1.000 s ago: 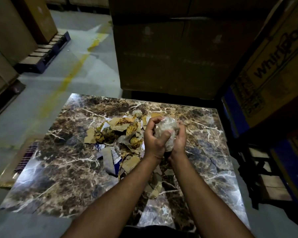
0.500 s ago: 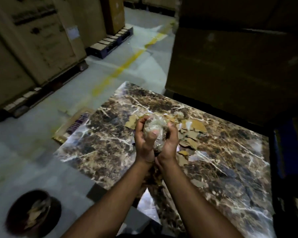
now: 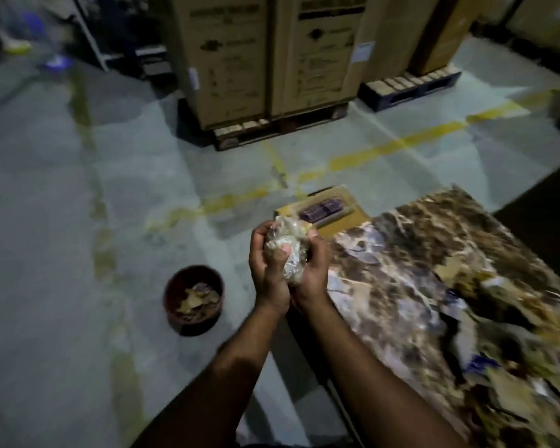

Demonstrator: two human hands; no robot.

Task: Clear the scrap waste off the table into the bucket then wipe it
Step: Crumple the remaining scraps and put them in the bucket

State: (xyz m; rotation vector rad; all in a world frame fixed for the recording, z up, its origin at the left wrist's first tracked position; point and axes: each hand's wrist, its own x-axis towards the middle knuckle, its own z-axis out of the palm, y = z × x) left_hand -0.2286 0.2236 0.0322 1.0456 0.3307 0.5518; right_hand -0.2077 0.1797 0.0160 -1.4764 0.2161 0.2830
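A crumpled ball of clear plastic and scrap (image 3: 288, 250) is held between both hands at the table's left edge. My left hand (image 3: 267, 273) grips it from the left, thumb pressed into it. My right hand (image 3: 312, 270) cups it from the right and below. A dark round bucket (image 3: 193, 299) stands on the floor to the left of my hands, with scrap pieces inside. The brown marble table (image 3: 401, 253) lies to the right. Torn cardboard and paper scraps (image 3: 498, 350) lie on its right part, blurred.
A flat yellow carton (image 3: 327, 205) lies on the floor beyond the table's corner. Tall cardboard boxes on pallets (image 3: 269, 59) stand at the back. Yellow lines (image 3: 385, 150) cross the grey concrete floor. The floor around the bucket is bare.
The view has swung left: the table has slid to the right and the bucket now sits closer to my hands. Both hands still hold the scrap ball, now at the table's left edge.
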